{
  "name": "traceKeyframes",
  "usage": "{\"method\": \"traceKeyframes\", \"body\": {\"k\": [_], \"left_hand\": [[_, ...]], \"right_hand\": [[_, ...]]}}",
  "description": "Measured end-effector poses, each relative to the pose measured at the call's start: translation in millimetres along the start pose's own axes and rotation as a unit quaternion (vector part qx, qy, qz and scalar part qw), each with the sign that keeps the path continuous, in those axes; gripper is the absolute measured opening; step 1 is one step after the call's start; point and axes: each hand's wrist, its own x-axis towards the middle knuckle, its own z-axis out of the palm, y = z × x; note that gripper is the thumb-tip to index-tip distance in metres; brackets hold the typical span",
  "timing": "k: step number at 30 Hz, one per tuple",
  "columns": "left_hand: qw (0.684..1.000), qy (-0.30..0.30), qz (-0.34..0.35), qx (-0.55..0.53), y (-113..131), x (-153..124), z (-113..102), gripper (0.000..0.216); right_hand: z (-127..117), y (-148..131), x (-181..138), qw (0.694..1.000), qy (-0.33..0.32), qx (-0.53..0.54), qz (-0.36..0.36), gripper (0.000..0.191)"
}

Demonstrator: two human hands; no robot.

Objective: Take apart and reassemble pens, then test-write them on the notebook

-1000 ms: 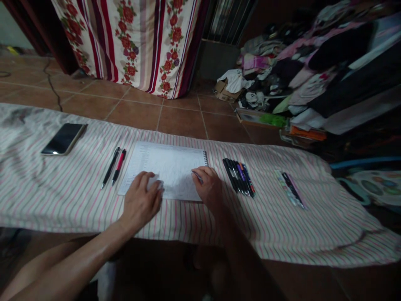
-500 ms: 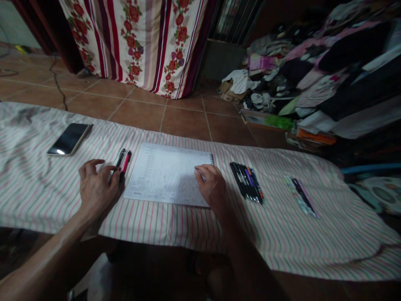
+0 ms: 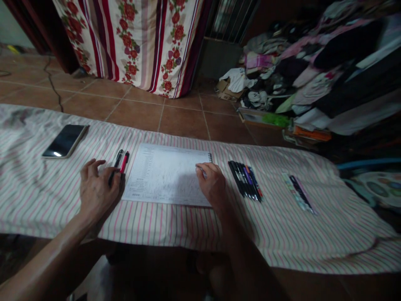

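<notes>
Slim dark pens (image 3: 245,182) already aligned, your left hand (image 3: 97,184) curls at a separate black pen (image 3: 118,159), your right hand (image 3: 213,183), fingertips close, over the white spiral pad (image 3: 169,167) between the striped cloth's (image 3: 188,225) edges, grips unclear.

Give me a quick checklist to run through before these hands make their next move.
1. Notebook flat on the striped cloth: ok.
2. Page clear of hands: not ok, the right hand is over its right side.
3. Black pen gripped by the left hand: cannot tell, the contact is hidden.
4. Phone apart from the left hand: ok.
5. Row of pens right of the notebook, lying side by side: ok.
</notes>
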Motion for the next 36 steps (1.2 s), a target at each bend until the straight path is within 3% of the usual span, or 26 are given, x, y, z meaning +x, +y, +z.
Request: {"method": "traceKeyframes", "body": {"k": [4,9,13,23,36], "left_hand": [[0.999,0.01,0.043,-0.032,23.3,-0.8,-4.7,0.034],[0.995,-0.033,0.092,-0.026,61.2,-11.7,-4.4,0.041],[0.99,-0.069,0.121,0.0,78.1,-19.5,5.6,0.053],[0.988,-0.116,0.079,0.064,87.5,-14.8,19.4,0.078],[0.981,-0.151,0.07,0.103,92.6,-13.2,17.3,0.078]], "right_hand": [[-4.7,5.3,-1.5,1.0,0.005,-0.017,0.021,0.021],[-9.6,7.8,-4.0,0.999,-0.004,-0.019,0.026,0.023],[-11.3,9.6,-7.7,0.999,-0.022,-0.025,0.019,0.027],[-17.3,15.3,-13.8,0.998,-0.037,-0.053,0.02,0.035],[-20.0,22.2,-23.1,0.994,-0.089,-0.068,-0.004,0.043]]}}
